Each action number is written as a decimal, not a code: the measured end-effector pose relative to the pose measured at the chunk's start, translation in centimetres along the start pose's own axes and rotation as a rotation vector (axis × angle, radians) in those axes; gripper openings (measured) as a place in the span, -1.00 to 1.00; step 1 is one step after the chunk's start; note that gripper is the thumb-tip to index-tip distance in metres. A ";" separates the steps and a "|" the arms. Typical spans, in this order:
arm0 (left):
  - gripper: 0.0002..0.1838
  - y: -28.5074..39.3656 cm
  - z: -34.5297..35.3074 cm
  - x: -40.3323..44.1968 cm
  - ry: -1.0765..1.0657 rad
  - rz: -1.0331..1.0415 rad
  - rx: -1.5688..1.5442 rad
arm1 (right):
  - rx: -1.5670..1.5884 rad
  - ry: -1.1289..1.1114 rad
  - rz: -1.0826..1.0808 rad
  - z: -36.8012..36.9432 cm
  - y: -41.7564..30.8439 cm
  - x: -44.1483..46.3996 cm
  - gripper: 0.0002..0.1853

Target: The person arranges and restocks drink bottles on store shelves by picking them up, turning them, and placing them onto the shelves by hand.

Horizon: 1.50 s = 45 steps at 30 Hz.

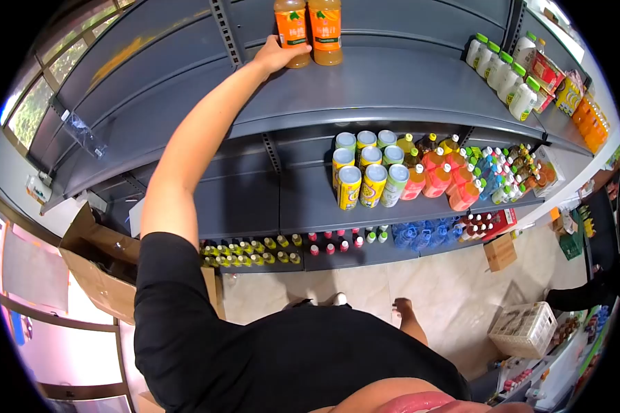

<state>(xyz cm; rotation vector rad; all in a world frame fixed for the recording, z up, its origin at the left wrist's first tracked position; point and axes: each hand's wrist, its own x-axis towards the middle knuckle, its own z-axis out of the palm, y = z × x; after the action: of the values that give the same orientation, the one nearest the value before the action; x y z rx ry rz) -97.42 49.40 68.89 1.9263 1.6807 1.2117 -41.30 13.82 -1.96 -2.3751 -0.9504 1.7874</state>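
Observation:
My left hand (280, 55) reaches up to the top shelf and is closed around the lower part of a juice bottle (291, 26) with an orange label. A matching juice bottle (326, 33) stands upright right beside it on the shelf. My right hand (402, 307) hangs low at my side above the floor; it looks empty, with the fingers loosely apart.
Below the grey top shelf (393, 86) stand yellow and green cans (373, 184) and red-drink bottles (437, 180). White bottles with green caps (510, 84) line the top shelf's right. An open cardboard box (96, 275) sits left; a white crate (523, 330) rests right.

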 end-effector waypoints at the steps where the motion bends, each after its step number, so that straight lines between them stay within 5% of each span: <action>1: -0.22 -0.7 0.4 0.7 -0.147 0.119 -0.111 | 0.226 0.067 0.044 0.1 -2.5 -2.1 -0.79; 2: -0.40 -1.3 1.4 0.6 -0.054 0.216 -0.140 | 0.303 0.022 -0.030 -0.2 -4.4 -3.8 -0.80; 6: -0.27 3.3 -1.5 -2.5 -0.246 0.027 0.065 | 0.544 -0.027 -0.356 1.2 -9.8 -4.5 -0.71; 9: -0.41 5.5 -2.6 -6.3 -0.303 0.037 0.032 | 0.607 0.197 -0.901 1.6 -16.8 -6.4 -0.77; 10: -0.44 6.2 -2.6 -8.1 -0.301 0.050 0.046 | 0.630 0.284 -1.135 0.6 -20.3 -9.4 -0.80; 14: -0.41 9.0 -0.6 -13.3 -0.092 0.147 0.064 | 0.656 0.602 -1.434 -3.6 -36.8 -27.7 -0.92; 17: -0.31 10.0 2.0 -14.5 0.102 0.173 0.165 | 0.570 0.689 -2.016 -6.7 -46.7 -41.2 -0.73; 20: -0.32 10.2 3.4 -14.2 0.156 0.289 0.173 | 0.501 0.642 -2.071 -6.2 -54.3 -51.7 -0.42; 23: -0.31 10.2 4.3 -14.2 0.202 0.398 0.097 | 0.315 0.277 -1.934 -5.5 -59.0 -52.4 -0.37; 28: -0.33 9.7 4.3 -14.6 0.268 0.588 0.137 | 0.631 0.489 -2.107 -3.9 -58.6 -49.9 -0.36; 32: -0.29 9.6 4.9 -15.5 0.358 0.706 0.164 | 0.414 0.833 -2.205 -3.1 -57.0 -50.0 -0.30; 33: -0.29 9.3 5.3 -15.6 0.391 0.736 0.190 | 0.608 0.681 -2.349 -2.6 -57.6 -48.4 -0.30; 34: -0.31 9.4 5.5 -15.7 0.418 0.816 0.184 | 0.759 0.160 -2.061 -2.7 -55.9 -48.7 -0.31; 36: -0.38 9.2 6.2 -17.6 0.404 0.855 0.070 | 0.856 -0.486 -1.545 -1.8 -51.7 -47.9 -0.32; 38: -0.50 7.5 8.3 -20.6 0.303 0.918 -0.095 | 0.792 0.010 -1.974 -1.5 -47.4 -47.0 -0.31; 39: -0.52 6.2 10.1 -22.4 0.244 0.970 -0.186 | 0.592 0.788 -2.419 -0.7 -44.9 -47.1 -0.30; 40: -0.50 5.4 12.2 -24.6 0.155 0.976 -0.263 | 0.745 0.250 -1.831 0.0 -40.8 -46.2 -0.47; 42: -0.39 2.9 17.1 -29.1 -0.186 0.852 -0.358 | 0.924 0.272 -1.551 2.8 -33.7 -42.1 -0.56; 44: -0.33 -1.5 24.8 -33.5 -0.590 0.646 -0.460 | 0.823 0.885 -1.499 6.5 -27.2 -38.1 -0.50; 45: -0.23 -3.1 27.2 -36.2 -1.035 0.219 -0.540 | 0.729 0.915 -1.159 8.0 -23.1 -37.2 -0.49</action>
<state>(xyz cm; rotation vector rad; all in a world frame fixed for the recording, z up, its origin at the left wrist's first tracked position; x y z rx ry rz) -77.30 24.64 36.56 1.8630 0.5545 0.4464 -64.70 12.28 35.95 -1.3278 -0.9216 0.3884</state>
